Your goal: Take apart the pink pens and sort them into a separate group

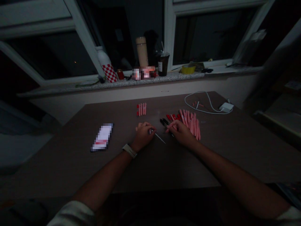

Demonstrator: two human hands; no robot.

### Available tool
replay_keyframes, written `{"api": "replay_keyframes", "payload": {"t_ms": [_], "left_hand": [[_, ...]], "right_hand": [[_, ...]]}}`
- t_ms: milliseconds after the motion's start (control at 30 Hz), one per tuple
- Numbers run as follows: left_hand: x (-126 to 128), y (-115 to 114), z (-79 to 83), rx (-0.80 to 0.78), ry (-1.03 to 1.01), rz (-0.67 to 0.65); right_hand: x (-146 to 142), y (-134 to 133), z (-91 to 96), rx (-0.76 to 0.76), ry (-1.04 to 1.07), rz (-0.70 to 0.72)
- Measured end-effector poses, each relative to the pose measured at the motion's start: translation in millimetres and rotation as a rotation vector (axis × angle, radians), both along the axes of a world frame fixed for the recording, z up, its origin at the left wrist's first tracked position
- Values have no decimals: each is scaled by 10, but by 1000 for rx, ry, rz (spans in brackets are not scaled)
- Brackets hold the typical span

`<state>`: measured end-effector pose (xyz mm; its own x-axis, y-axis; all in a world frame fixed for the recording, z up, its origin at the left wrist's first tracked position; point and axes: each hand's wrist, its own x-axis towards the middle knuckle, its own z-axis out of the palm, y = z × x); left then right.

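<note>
My left hand (142,136), a pale watch band on its wrist, is closed on a thin pale rod like a pen refill (160,138). The rod slants down to the right above the brown table. To its right, my right hand (183,133) pinches a pink pen-like tube (171,124); the fingers partly hide it. Just beyond that hand lie two dark pens (164,121) and several red caps (173,116). A pile of pink pen barrels (191,122) rests beside the right hand. Farther back, a short row of pink pens (142,109) lies with red pieces at its left.
A phone (102,137) with a lit screen lies at left on the table (141,169). A white charger (226,107) and looped cable sit at the back right. On the windowsill stand a checkered bottle (108,67), a tall tumbler (142,51), a dark cup (163,64) and yellow tape (188,69).
</note>
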<state>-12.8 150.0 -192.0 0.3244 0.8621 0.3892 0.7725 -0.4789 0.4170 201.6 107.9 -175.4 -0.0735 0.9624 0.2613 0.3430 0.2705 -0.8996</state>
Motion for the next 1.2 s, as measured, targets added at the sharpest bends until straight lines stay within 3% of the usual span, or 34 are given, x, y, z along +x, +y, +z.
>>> {"api": "replay_keyframes", "payload": {"t_ms": [500,700,933,1200], "left_hand": [[-22,14,-17,-90,25,-8],[7,-28,45,-74,-40,0],[59,-96,142,-69,-192,-109],[78,-98,76,-25,-354,-263]], "right_hand": [[20,47,-101,18,-145,-9],[10,36,-76,37,-170,-1],[7,-5,-19,61,-226,35],[6,-31,6,87,-314,54]]}}
